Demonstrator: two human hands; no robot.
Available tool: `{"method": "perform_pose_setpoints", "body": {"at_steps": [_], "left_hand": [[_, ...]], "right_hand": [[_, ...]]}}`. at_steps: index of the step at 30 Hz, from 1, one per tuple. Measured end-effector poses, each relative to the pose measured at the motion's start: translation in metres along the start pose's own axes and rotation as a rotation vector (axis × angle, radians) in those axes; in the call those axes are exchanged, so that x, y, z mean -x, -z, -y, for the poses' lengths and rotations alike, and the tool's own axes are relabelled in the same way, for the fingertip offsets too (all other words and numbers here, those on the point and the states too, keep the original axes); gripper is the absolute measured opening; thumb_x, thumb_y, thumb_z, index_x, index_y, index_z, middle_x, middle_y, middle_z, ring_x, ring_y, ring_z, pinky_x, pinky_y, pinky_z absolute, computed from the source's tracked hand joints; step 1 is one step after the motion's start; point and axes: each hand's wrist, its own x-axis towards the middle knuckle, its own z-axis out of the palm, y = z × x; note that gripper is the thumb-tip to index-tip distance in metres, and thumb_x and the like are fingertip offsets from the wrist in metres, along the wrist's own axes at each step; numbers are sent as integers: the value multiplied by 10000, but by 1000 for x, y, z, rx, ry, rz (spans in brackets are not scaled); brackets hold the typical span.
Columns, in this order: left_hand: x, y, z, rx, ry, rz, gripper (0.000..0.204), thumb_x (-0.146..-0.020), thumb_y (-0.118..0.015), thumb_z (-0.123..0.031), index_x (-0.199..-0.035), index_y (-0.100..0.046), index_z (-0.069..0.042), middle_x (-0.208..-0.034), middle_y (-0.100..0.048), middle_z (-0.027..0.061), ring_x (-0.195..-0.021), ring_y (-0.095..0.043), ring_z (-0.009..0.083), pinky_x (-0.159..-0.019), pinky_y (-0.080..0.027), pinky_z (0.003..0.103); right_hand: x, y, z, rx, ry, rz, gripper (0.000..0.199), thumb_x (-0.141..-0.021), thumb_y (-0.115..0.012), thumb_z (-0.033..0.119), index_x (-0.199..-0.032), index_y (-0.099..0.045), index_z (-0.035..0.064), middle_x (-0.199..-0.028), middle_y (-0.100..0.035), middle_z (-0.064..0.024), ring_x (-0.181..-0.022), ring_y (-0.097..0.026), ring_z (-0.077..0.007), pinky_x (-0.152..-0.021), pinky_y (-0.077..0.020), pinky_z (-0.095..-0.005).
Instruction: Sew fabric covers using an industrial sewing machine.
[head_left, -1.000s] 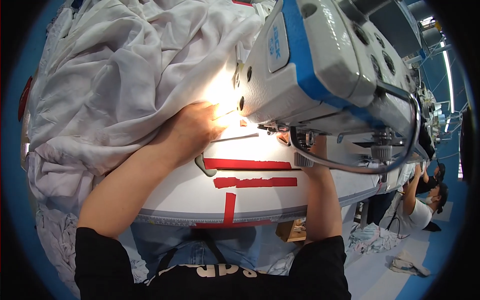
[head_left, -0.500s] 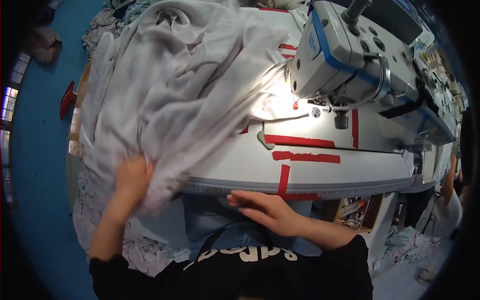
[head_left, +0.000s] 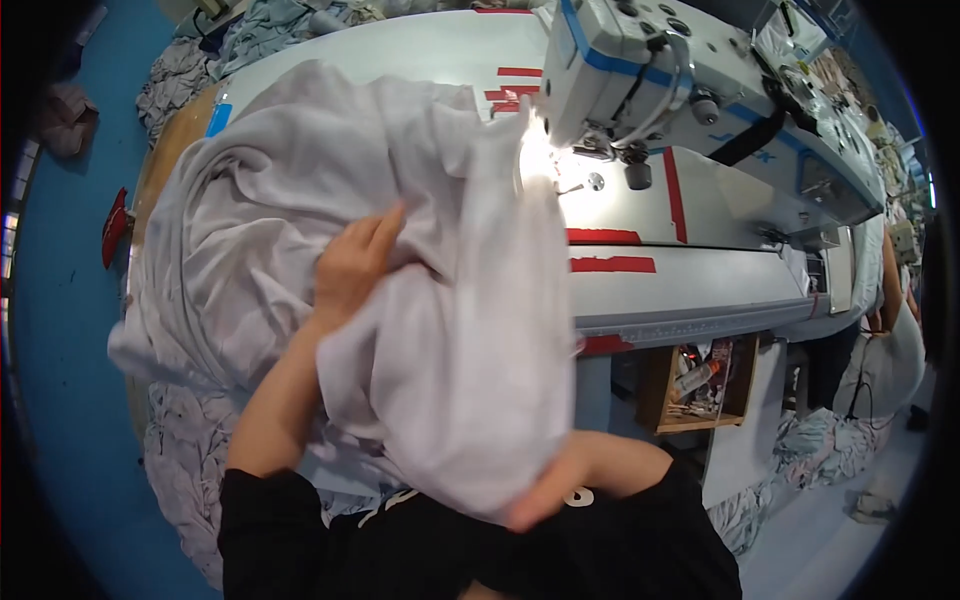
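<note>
A large, crumpled piece of pale grey cloth spreads over the left half of the white sewing table, and part of it hangs over the front edge toward me. My left hand is closed on folds in the middle of the cloth, its fingertips partly lost in the material. Low in front of my body, my right hand grips the near end of a raised flap; it is blurred, and the cloth covers some of its fingers. Right of the cloth stands a white and blue sewing machine, its lamp lighting the needle area.
Red tape strips mark the tabletop, and a ruler strip runs along its front edge. Below hangs an open wooden drawer with small items. Piled fabric lies at lower left. Another person is at far right.
My left hand has moved up and right onto the cloth's middle. My right hand, empty before, now holds the cloth, and a flap is raised toward me. The view has shifted.
</note>
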Motion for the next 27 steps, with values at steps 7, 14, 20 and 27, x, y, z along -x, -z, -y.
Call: {"method": "perform_pose_setpoints", "body": {"at_steps": [7,14,20,27], "left_hand": [[12,15,117,-227,382,-105,190,-854,-581,-128,-1038,-570,-82,-882,-641,212,-816,-611,417,-710,-471,478],[-3,30,22,50,-181,-213,607,-822,-661,-150,-1380,-431,-89,-1399,-435,168,-1275,-429,356,-997,-398,423],[12,-4,44,137,-340,48,297,-797,-691,-205,-1023,-596,-37,-1182,-580,147,-1128,-539,333,-953,-426,402],[8,-1,37,-115,-289,-130,220,-769,-665,-56,-979,-605,-34,-1114,-610,111,-1027,-588,299,-870,-473,386]], "right_hand": [[41,8,-20,-154,-129,-575,705,-733,-779,127,-1336,-441,-11,-1228,-574,-113,-1153,-535,-215,-986,-419,-338],[38,9,-66,-463,-257,-800,650,-794,-709,40,-1354,-383,-18,-1259,-546,-102,-1151,-533,-198,-984,-427,-343],[82,-18,-20,131,-289,-524,508,-766,-777,137,-1205,-566,-8,-1131,-640,-75,-1038,-580,-122,-922,-453,-293],[110,10,-125,602,-904,-373,271,-872,-696,252,-953,-686,-7,-818,-680,-14,-767,-604,-45,-656,-475,-221]]}}
